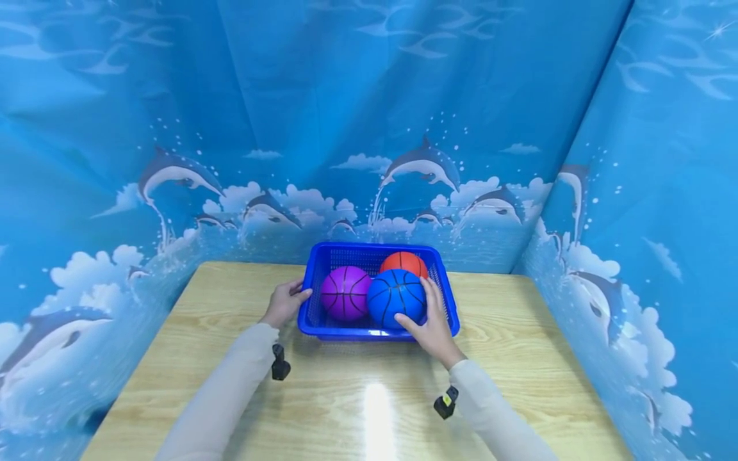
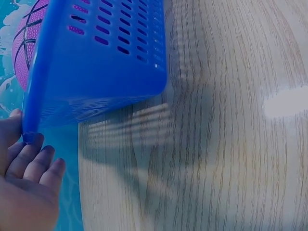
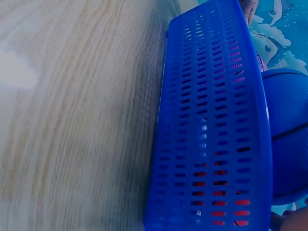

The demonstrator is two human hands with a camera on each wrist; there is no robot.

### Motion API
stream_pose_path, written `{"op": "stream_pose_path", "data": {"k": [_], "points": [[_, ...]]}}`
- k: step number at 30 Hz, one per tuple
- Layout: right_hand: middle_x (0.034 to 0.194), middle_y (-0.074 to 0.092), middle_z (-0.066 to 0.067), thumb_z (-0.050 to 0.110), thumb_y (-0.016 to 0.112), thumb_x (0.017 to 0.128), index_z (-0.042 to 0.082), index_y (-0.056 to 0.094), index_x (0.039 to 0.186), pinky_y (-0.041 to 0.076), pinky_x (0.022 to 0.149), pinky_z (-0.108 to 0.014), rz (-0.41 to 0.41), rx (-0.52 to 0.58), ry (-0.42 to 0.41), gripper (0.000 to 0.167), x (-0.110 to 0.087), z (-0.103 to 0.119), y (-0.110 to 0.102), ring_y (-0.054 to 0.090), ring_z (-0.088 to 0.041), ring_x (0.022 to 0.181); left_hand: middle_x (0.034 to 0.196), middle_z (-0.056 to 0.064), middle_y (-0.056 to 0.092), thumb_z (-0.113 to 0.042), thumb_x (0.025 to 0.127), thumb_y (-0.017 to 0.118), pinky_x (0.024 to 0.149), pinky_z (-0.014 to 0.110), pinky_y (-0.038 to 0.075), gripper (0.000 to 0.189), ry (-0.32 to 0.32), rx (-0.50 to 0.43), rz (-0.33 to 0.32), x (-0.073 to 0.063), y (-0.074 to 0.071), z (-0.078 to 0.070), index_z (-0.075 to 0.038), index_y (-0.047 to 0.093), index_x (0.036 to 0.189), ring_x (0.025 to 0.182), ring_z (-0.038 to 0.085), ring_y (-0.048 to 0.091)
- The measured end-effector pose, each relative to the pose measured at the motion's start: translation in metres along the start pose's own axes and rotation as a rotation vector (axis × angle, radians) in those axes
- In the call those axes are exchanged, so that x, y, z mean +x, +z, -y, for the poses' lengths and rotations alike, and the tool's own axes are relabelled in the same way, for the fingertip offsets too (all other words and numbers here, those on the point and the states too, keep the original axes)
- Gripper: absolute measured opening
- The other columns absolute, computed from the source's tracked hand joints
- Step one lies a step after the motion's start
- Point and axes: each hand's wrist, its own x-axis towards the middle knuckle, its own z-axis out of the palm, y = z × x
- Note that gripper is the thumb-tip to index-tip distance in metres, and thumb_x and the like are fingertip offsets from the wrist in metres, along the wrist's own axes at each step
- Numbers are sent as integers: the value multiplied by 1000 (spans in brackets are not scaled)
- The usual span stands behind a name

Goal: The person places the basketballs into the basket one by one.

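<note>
A blue plastic basket with slotted walls stands on the table, holding a purple basketball on the left, a blue basketball at the front right and a red basketball behind it. My left hand pinches the basket's left rim, thumb above and fingers beneath, as the left wrist view shows. My right hand holds the blue basketball from its right side, thumb in front and fingers around the far side. In the right wrist view only a bit of that hand appears at the lower corner.
The wooden table reaches back to a blue curtain printed with dolphins and clouds, which also hangs along both sides. A small black device hangs at the left wrist, and another device at the right.
</note>
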Motion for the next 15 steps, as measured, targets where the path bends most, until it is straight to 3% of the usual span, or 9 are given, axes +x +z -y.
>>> {"op": "stream_pose_path", "data": {"k": [10,15], "points": [[159,13,-10,44,71,84,26,20,153,25,111,-65,12,7,-35,87,4,-7,-10,15,-34,145,131,30,52,-14,97,58,103,45,46,50,36,82,-10,3,-1,1,9,43,138,122,40,52],[159,15,-8,43,67,88,24,21,153,22,112,-65,25,-12,-41,82,8,-8,-21,16,-33,145,128,32,54,-13,95,60,101,48,47,48,101,139,-28,2,-6,-2,13,47,133,118,43,55]]}}
